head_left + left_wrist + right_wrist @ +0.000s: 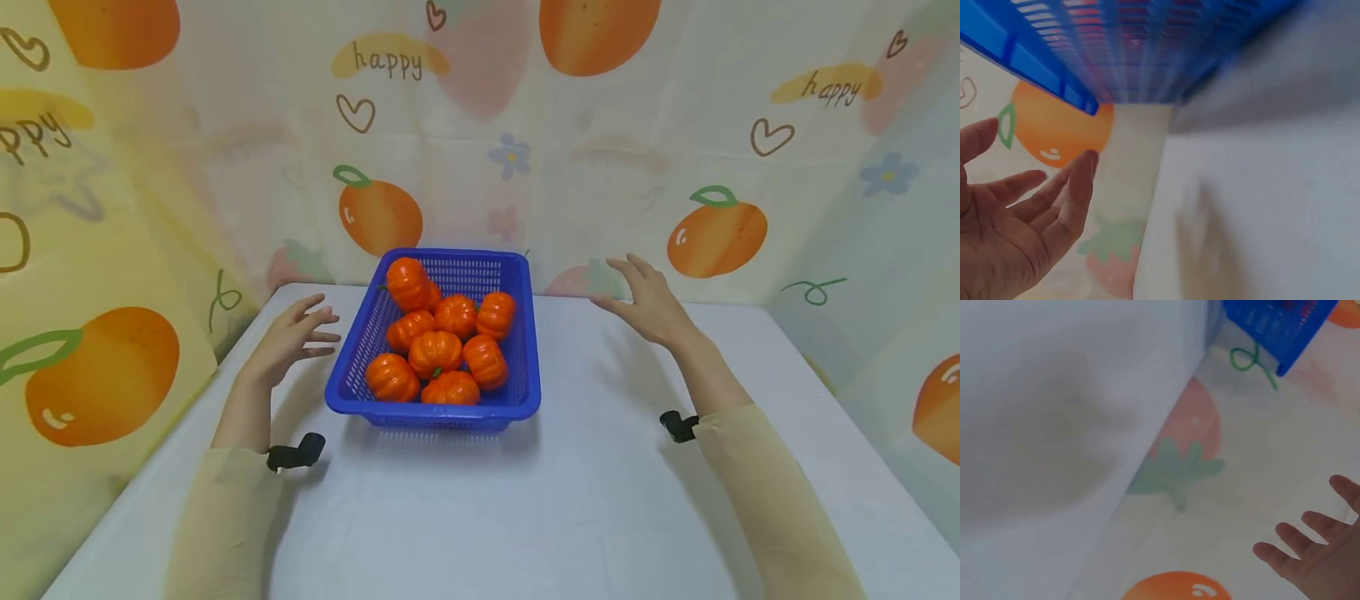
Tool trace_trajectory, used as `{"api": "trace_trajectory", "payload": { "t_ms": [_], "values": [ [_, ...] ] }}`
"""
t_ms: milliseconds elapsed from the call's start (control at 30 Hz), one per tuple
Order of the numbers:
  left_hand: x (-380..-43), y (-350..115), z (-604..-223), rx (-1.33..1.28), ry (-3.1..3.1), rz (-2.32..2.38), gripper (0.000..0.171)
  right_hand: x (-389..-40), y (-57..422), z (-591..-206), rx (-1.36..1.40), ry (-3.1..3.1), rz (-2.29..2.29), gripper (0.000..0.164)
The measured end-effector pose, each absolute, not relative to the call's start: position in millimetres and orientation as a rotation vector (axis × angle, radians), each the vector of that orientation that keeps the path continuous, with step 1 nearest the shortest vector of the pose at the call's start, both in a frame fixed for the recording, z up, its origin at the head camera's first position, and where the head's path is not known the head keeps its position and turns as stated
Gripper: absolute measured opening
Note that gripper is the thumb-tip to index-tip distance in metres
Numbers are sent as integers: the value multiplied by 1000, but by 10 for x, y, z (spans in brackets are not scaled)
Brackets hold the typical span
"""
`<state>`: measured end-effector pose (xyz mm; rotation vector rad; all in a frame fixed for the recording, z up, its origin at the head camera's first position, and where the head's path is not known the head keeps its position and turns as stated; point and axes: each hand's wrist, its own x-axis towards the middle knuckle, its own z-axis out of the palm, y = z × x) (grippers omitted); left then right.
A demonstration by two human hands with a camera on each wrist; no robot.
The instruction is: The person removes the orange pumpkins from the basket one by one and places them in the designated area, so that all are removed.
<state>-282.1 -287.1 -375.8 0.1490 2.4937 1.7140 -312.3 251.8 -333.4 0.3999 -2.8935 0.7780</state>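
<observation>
A blue plastic basket (432, 414) with slotted walls stands on the white table, holding several small orange pumpkins (435, 354). Just left of its rim, my left hand (291, 340) hovers with fingers spread and touches nothing. In the left wrist view that hand (1016, 225) appears palm up, below the basket's side (1141, 56). My right hand (647, 302) is in the air to the right, well apart from the basket, its fingers extended. The right wrist view shows the loosely spread fingers of this hand (1329, 550) and a corner of the basket (1279, 328).
The white table (585, 508) runs up to a back wall covered in a printed cloth (615, 183) with oranges, hearts and the word "happy". Similar cloth hangs at the left (112, 267) and right sides. A small black wrist camera (297, 452) sits at the left cuff, another (679, 426) at the right.
</observation>
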Motion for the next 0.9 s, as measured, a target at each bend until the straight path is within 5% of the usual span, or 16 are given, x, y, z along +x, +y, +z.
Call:
{"api": "trace_trajectory", "payload": {
  "t_ms": [333,900],
  "values": [
    [-2754,-2830,-3743,124,2087,1825,66,-3241,2051,-2994,549,-2825,854,79],
    [-2665,-2721,-3695,177,1972,1830,78,-3539,1030,-2624,762,-2753,955,76]
  ]
}}
